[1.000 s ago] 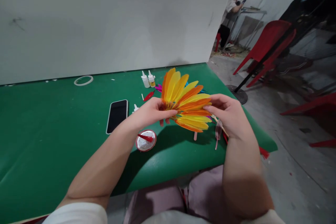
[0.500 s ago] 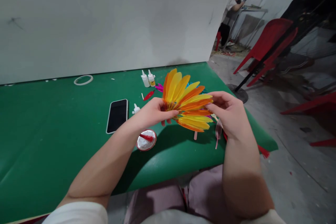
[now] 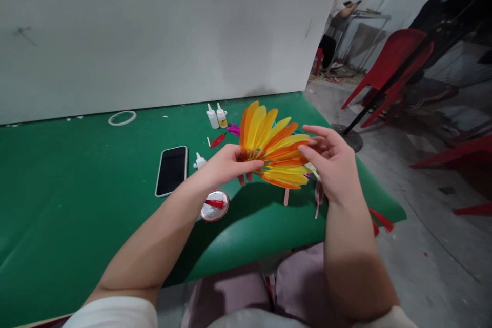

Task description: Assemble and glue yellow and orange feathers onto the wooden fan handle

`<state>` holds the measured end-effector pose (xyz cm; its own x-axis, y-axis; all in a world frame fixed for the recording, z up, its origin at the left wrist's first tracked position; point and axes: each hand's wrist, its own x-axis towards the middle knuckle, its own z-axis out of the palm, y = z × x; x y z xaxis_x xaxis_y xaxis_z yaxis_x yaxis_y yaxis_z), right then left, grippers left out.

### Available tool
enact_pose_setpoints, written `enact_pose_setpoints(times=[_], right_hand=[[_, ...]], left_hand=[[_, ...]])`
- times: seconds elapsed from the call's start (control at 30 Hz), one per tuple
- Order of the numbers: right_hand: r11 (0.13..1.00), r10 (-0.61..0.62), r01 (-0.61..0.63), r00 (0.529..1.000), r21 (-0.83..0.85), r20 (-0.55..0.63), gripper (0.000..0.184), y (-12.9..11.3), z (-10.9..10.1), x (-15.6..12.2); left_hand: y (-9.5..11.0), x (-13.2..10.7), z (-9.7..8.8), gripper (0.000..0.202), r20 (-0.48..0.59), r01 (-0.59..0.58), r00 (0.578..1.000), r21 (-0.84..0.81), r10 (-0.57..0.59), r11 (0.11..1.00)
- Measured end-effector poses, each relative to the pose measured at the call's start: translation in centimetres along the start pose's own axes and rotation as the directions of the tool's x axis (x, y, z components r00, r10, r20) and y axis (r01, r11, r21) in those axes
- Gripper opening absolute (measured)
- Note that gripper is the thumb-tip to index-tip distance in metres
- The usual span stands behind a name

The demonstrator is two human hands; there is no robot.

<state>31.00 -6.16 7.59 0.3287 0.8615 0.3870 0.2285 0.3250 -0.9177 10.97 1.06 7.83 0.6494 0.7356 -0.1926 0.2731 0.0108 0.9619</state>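
A fan of orange and yellow feathers (image 3: 274, 146) is spread above the table. My left hand (image 3: 236, 164) pinches its gathered base, thumb on the near side, the other fingers mostly hidden behind. At the feather tips on the right is my right hand (image 3: 328, 156), its thumb and forefinger apart. The thumb tip is at the edge of an orange feather; whether it touches I cannot tell. Below the fan lie a pale pink stick (image 3: 286, 197) and a dusky pink feather (image 3: 319, 196). Blue and magenta pieces are partly hidden behind it.
On the green table (image 3: 96, 205) lie a phone (image 3: 171, 171), a white ring (image 3: 122, 118), small white bottles (image 3: 212, 117), a red feather (image 3: 218, 140) and a round lid (image 3: 215, 212) with a red tassel. A red chair (image 3: 403, 59) and a seated person (image 3: 338, 15) are beyond, right.
My right hand has loosened from the feather tips, its forefinger now lifted away from the thumb. The feather fan has shifted slightly; my left hand keeps its hold.
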Motion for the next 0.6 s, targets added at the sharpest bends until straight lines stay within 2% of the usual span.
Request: enact_pose_setpoints(times=[0.13,0.43,0.6], right_hand=[[0.998,-0.034,0.033,0.999,-0.046,-0.037,0.032,0.22,0.13,0.04],[0.994,-0.070,0.069,0.997,-0.085,-0.014,0.034,0.41,-0.13,0.04],[0.996,-0.054,0.054,0.998,-0.064,0.013,0.036,0.39,-0.16,0.07]], left_hand=[[0.09,0.01,0.12,0.026,0.007,0.004,1.000,-0.013,-0.004,1.000],[-0.21,0.07,0.07,0.024,0.005,-0.024,1.000,-0.037,0.024,0.999],[-0.09,0.12,0.12,0.026,-0.012,-0.009,1.000,0.002,0.009,1.000]])
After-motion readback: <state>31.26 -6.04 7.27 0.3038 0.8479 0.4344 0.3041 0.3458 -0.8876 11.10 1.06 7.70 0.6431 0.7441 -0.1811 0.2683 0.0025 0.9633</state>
